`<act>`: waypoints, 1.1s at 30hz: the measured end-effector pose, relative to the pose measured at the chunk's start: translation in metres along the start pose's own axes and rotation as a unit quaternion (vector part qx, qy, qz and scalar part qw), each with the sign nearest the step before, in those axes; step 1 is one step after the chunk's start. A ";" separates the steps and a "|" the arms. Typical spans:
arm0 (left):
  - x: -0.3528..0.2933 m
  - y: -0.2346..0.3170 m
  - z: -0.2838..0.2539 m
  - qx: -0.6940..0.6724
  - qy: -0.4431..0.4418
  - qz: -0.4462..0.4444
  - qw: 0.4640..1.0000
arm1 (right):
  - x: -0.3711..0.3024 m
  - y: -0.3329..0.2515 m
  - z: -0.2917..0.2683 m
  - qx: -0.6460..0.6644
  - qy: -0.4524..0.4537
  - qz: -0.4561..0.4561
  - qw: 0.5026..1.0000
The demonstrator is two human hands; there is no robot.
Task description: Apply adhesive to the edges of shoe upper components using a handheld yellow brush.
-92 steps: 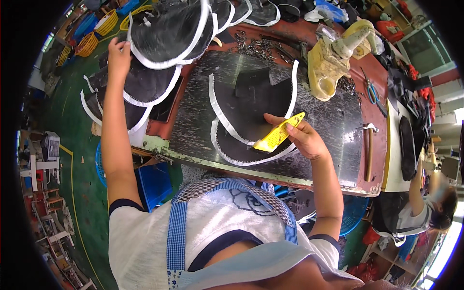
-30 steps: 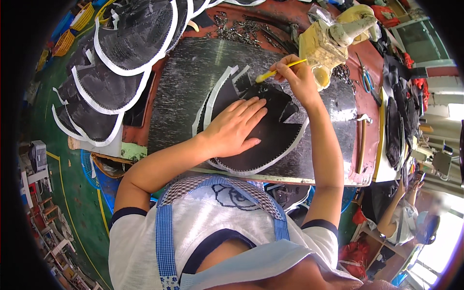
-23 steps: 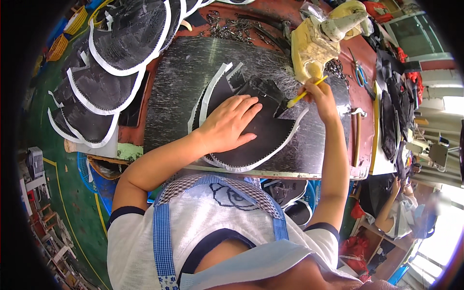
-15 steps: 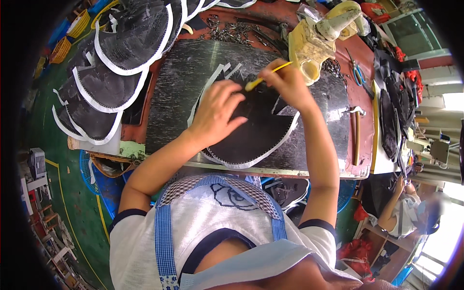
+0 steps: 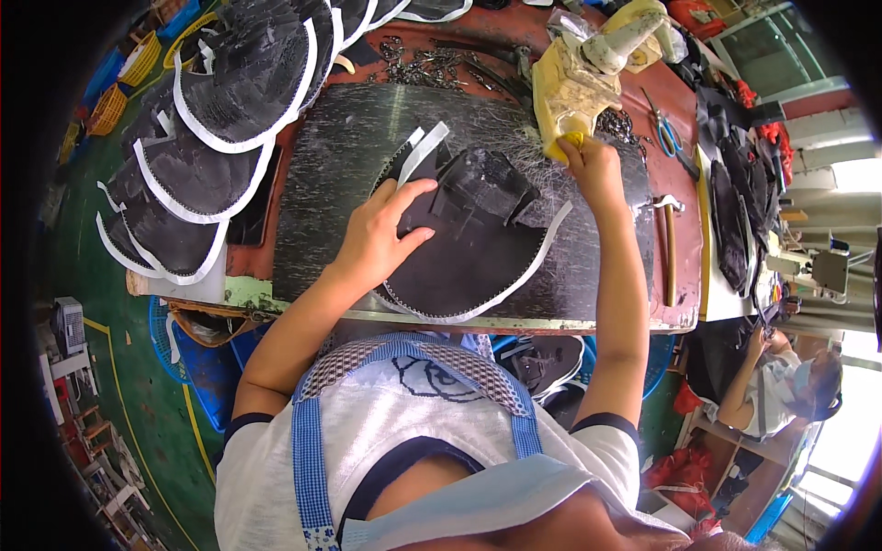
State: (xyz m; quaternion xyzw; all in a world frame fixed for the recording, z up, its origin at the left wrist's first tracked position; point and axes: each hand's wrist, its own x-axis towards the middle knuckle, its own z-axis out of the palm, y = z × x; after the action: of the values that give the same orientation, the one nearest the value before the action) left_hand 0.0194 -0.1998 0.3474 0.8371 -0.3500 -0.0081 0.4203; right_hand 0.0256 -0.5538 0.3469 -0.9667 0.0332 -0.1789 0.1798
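A black curved fabric piece (image 5: 464,262) with a white edge band, seemingly a shoe upper, lies on the dark, scratched work board (image 5: 322,184). Over its left side is my left hand (image 5: 372,230), thumb and forefinger spread, holding nothing; whether the fingertips press on it I cannot tell. A wet-looking patch (image 5: 487,184) shows on the far part of the piece, by its cut ends. My right hand (image 5: 597,170) is closed around a small brush, mostly hidden, at the mouth of a glue-crusted cream pot (image 5: 565,87); a yellow bit shows beside the fingers.
Similar black pieces with white edges (image 5: 207,174) overlap in a row at the left. A hammer (image 5: 669,248) and blue-handled scissors (image 5: 663,133) lie to the right. Small metal parts (image 5: 418,64) are scattered at the back. Another person (image 5: 781,386) works at the far right.
My right hand has moved right with the brush, from above the fabric piece to the pot's mouth. My left hand has shifted left and nearer, uncovering the wet-looking patch.
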 end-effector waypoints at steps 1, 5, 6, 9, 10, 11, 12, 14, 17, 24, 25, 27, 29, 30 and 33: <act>0.000 0.004 -0.002 -0.060 0.024 -0.004 0.998 | 0.005 -0.001 0.003 0.038 0.057 -0.019 0.997; 0.001 0.017 -0.012 -0.073 0.157 0.044 0.984 | 0.017 -0.019 -0.021 0.105 0.193 0.014 0.975; -0.001 0.010 -0.013 -0.047 0.140 0.016 0.989 | 0.020 -0.015 -0.027 0.109 0.172 0.046 0.978; -0.006 0.000 -0.007 0.017 0.080 -0.040 0.996 | 0.023 0.000 -0.017 -0.019 0.126 0.036 0.991; -0.009 0.001 -0.003 0.024 0.068 -0.039 0.997 | 0.022 0.002 -0.019 -0.003 0.110 0.063 0.992; -0.012 -0.001 -0.001 0.045 0.053 -0.037 0.997 | 0.021 0.001 -0.018 0.015 0.091 0.088 0.992; -0.013 0.001 0.000 0.045 0.053 -0.042 0.997 | 0.021 0.016 -0.023 -0.014 0.096 0.137 0.986; -0.012 0.006 -0.001 0.090 0.043 -0.032 0.995 | 0.008 0.043 -0.029 0.207 0.133 0.192 0.950; -0.011 0.005 0.000 0.101 0.041 -0.027 0.994 | -0.023 0.005 -0.034 0.509 -0.009 0.213 0.834; -0.014 0.002 0.001 0.063 0.011 -0.057 0.996 | -0.078 -0.089 -0.022 0.238 -0.050 0.150 0.958; -0.014 0.002 0.001 0.062 0.012 -0.058 0.996 | -0.079 -0.075 -0.023 0.199 -0.005 0.104 0.975; -0.014 -0.001 0.003 0.096 0.024 -0.027 0.995 | -0.101 -0.086 -0.018 0.220 -0.013 0.053 0.974; -0.014 -0.006 0.005 0.103 0.028 -0.026 0.994 | -0.124 -0.104 -0.009 0.338 -0.132 -0.006 0.932; -0.016 -0.007 0.005 0.110 0.031 -0.026 0.993 | -0.124 -0.121 -0.014 0.357 -0.189 0.010 0.915; -0.017 -0.006 0.002 0.046 0.009 -0.060 0.997 | -0.082 -0.117 -0.010 0.197 -0.032 -0.071 0.977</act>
State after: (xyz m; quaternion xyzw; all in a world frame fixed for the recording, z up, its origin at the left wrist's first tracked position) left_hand 0.0095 -0.1885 0.3367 0.8750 -0.2955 -0.0095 0.3834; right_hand -0.0547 -0.4374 0.3698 -0.9175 -0.0769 -0.1630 0.3545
